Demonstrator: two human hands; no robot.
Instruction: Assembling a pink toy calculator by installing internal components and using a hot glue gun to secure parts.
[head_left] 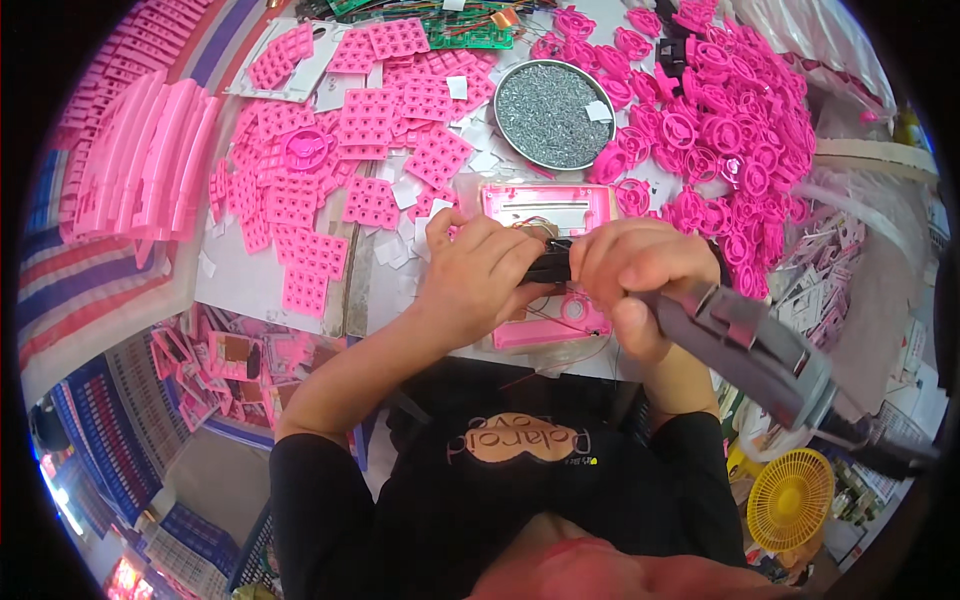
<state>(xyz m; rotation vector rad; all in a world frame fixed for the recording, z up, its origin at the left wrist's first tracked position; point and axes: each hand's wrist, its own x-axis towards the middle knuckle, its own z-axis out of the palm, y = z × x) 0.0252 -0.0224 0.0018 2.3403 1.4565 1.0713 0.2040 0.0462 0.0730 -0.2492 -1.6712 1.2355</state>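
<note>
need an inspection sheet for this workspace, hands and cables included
surface: white tabletop, largely covered
job's things: pink rectangular plastic casing, dark grey handheld tool
clutter: heaped pink rectangular dotted pieces left, pink plastic ring-shaped pieces right, small grey metal pieces between
hands: right hand grips the tool; left hand over the casing, hold partly hidden
cables: thin coloured wires in the casing, more near the tabletop's near edge
surroundings: yellow round slotted plastic object lower right

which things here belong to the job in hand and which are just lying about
Apparently in the job:
dark grey handheld tool, in the right hand
open pink plastic casing, beneath the left hand

Apparently just lying about:
small silvery metal pieces
pink plastic ring-shaped parts
green circuit boards
yellow round plastic basket
</note>
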